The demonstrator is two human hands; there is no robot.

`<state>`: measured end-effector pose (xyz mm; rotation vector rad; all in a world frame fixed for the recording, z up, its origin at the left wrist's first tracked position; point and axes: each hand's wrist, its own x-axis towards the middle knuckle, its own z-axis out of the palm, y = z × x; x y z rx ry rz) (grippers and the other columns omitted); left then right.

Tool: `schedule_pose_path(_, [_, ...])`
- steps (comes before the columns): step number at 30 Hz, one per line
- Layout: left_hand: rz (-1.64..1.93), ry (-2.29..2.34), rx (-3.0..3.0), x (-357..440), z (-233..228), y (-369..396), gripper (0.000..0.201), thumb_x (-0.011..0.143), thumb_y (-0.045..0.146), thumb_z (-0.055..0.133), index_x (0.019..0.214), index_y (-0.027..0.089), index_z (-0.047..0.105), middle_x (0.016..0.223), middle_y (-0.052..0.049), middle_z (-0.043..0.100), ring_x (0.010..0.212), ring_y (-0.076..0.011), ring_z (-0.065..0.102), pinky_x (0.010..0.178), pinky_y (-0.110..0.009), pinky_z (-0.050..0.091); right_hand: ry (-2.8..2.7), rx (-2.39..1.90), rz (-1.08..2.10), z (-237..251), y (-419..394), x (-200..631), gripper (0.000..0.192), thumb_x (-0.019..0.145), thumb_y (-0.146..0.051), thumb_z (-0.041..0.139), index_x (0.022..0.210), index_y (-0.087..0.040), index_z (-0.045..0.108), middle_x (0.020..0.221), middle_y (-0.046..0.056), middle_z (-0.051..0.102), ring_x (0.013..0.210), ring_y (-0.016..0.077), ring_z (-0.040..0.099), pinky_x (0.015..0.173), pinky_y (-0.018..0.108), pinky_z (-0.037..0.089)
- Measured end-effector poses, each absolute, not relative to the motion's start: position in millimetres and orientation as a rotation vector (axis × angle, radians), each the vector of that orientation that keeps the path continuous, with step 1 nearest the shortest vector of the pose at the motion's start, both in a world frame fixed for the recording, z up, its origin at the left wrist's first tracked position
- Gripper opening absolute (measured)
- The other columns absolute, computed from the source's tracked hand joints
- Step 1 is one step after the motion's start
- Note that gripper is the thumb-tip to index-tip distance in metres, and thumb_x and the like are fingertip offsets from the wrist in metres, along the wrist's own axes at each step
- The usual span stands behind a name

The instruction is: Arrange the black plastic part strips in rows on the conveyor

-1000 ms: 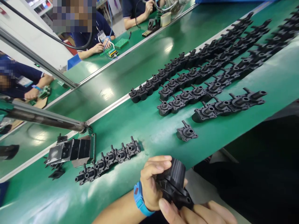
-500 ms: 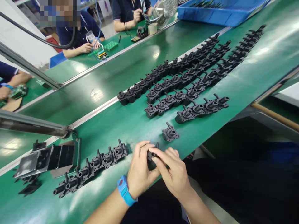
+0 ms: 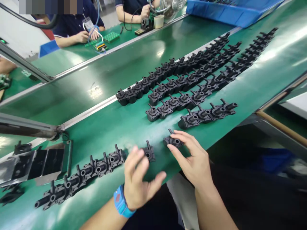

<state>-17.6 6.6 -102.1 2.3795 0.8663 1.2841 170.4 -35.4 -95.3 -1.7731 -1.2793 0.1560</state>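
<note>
My right hand (image 3: 195, 159) has its thumb and fingers round a black plastic pump housing (image 3: 177, 141), which sits on the green bench with its thin pipe stub pointing up. My left hand (image 3: 139, 187), with a blue wrist strap, is held over the bench, fingers apart and nothing in them. Just behind its fingertips stands another black pump housing (image 3: 149, 154), partly covered by them. To the left runs a row of similar housings (image 3: 98, 169), set close together. A short row of housings (image 3: 203, 114) lies beyond my right hand.
Long rows of black housings (image 3: 184, 99) stretch toward the far right. A blue tray (image 3: 220, 14) stands at the back. A metal fixture (image 3: 35, 164) is at the left, below a metal post (image 3: 28, 126). Two co-workers sit across the bench, near a green board (image 3: 111, 37).
My hands have moved apart. The housing they held together now stands on the bench by my left hand, which has opened. My right hand has moved right and taken hold of the neighbouring housing.
</note>
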Motion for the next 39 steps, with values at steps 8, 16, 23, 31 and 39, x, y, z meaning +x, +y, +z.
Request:
schedule_pose_path(8, [1.081, 0.668, 2.321, -7, -101, -7, 0.049, 0.092, 0.029, 0.067, 0.134, 0.016, 0.047, 0.117, -0.013, 0.068, 0.114, -0.0211, 0.066, 0.093, -0.035, 0.06, -1.178, -1.499, 0.383, -106, -84, 152, 0.026, 0.088, -0.015, 0.065, 0.113, -0.021, 0.064, 0.125, 0.009, 0.063, 0.111, 0.0182, 0.067, 0.098, 0.033, 0.059])
schedule_pose_path(16, [1.097, 0.443, 2.338, -14, -90, -6, 0.022, 0.096, 0.018, 0.059, 0.118, 0.015, 0.062, 0.109, -0.01, 0.073, 0.12, -0.0221, 0.065, 0.093, -0.035, 0.061, -1.174, -1.182, 0.425, -98, -118, 130, 0.029, 0.088, -0.014, 0.064, 0.116, -0.021, 0.06, 0.133, 0.009, 0.06, 0.116, 0.0231, 0.066, 0.089, 0.038, 0.064])
schedule_pose_path(23, [1.202, 0.339, 2.37, -18, -86, -9, 0.019, 0.096, 0.015, 0.059, 0.113, 0.014, 0.066, 0.106, -0.007, 0.074, 0.125, -0.0191, 0.061, 0.099, -0.03, 0.057, -1.167, -1.205, 0.39, -95, -134, 125, 0.023, 0.085, -0.011, 0.066, 0.106, -0.021, 0.063, 0.131, 0.008, 0.062, 0.113, 0.0251, 0.067, 0.083, 0.037, 0.066])
schedule_pose_path(31, [1.2, 0.34, 2.312, -17, -85, -14, 0.019, 0.097, 0.02, 0.059, 0.114, 0.014, 0.064, 0.104, -0.009, 0.074, 0.121, -0.0198, 0.064, 0.096, -0.03, 0.058, -1.279, -1.264, 0.309, -87, -138, 126, 0.024, 0.086, -0.014, 0.068, 0.108, -0.02, 0.062, 0.132, 0.008, 0.061, 0.112, 0.0231, 0.068, 0.083, 0.035, 0.065])
schedule_pose_path(39, [1.071, 0.625, 2.511, -18, -79, -3, 0.042, 0.091, 0.038, 0.068, 0.127, 0.02, 0.054, 0.117, -0.011, 0.068, 0.118, -0.0242, 0.064, 0.099, -0.04, 0.055, -1.295, -1.708, -0.038, -87, -102, 132, 0.039, 0.081, -0.022, 0.076, 0.117, -0.016, 0.062, 0.124, 0.012, 0.065, 0.107, 0.0198, 0.069, 0.097, 0.033, 0.06])
